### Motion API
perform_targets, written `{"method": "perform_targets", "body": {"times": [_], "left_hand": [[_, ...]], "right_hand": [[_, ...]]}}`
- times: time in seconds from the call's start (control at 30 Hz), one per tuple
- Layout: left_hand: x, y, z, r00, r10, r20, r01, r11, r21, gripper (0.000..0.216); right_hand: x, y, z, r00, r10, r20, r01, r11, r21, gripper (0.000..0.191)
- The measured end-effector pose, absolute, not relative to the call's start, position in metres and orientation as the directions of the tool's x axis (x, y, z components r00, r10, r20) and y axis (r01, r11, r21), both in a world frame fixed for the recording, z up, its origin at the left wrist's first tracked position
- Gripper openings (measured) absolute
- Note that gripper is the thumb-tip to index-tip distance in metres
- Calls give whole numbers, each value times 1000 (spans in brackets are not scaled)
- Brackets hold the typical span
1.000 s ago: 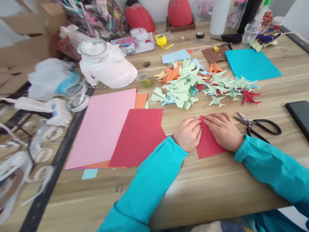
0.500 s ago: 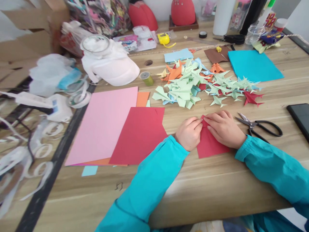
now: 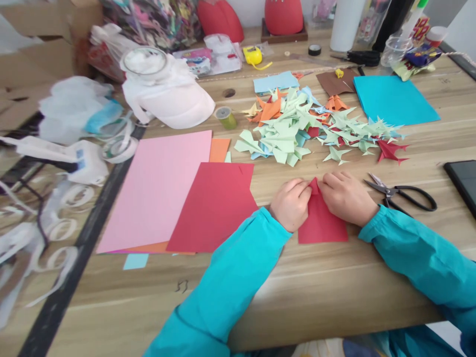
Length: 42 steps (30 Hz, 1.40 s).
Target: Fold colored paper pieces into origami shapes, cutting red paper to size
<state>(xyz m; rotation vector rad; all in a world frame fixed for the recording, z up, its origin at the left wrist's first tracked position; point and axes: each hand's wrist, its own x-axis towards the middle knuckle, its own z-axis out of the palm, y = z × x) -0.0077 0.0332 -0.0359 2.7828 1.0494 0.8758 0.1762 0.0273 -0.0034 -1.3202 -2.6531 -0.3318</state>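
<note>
A red sheet of paper (image 3: 323, 223) lies on the table before me, its far end folded into a pointed tip with a small flap. My left hand (image 3: 292, 204) is closed on the left edge near that tip, thumb and fingers pinching the paper. On the opposite side my right hand (image 3: 347, 197) has its fingers curled onto the right edge beside the flap. Its fingertips are partly hidden. Black-handled scissors (image 3: 399, 192) rest just right of my right hand. Beyond both hands lies a pile of folded paper shapes (image 3: 286, 136), mostly pale green, with a red folded one (image 3: 391, 150) at its right.
Larger red (image 3: 215, 208) and pink sheets (image 3: 159, 188) lie to the left, near a thread spool (image 3: 225, 118). Blue paper (image 3: 396, 101) is at the back right, a phone (image 3: 463, 183) at the right edge. Tape rolls and a glue gun (image 3: 74, 158) crowd the far left.
My right hand has shifted slightly right, off the middle of the fold, uncovering the flap at the tip. The red paper has turned a little and now lies straighter. My left hand stays nearly in place.
</note>
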Motion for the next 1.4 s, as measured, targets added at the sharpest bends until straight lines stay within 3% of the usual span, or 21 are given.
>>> {"method": "perform_targets", "body": {"times": [0.17,0.43,0.87,1.2,1.4], "left_hand": [[-8,34,-36,612,624,485,584,-771,255,34],[-7,34,-34,626,599,499,581,-785,214,34],[-5,34,-35,630,584,513,591,-788,172,29],[-5,35,-33,630,600,494,591,-782,196,30],[-8,37,-28,701,536,470,552,-826,117,30]], "right_hand": [[184,32,-2,-615,744,260,787,601,141,28],[185,31,-1,-670,703,239,741,615,269,29],[186,31,0,-634,737,236,773,591,230,27],[183,29,3,-639,734,231,766,578,283,27],[184,29,2,-650,717,252,754,567,331,27]]}}
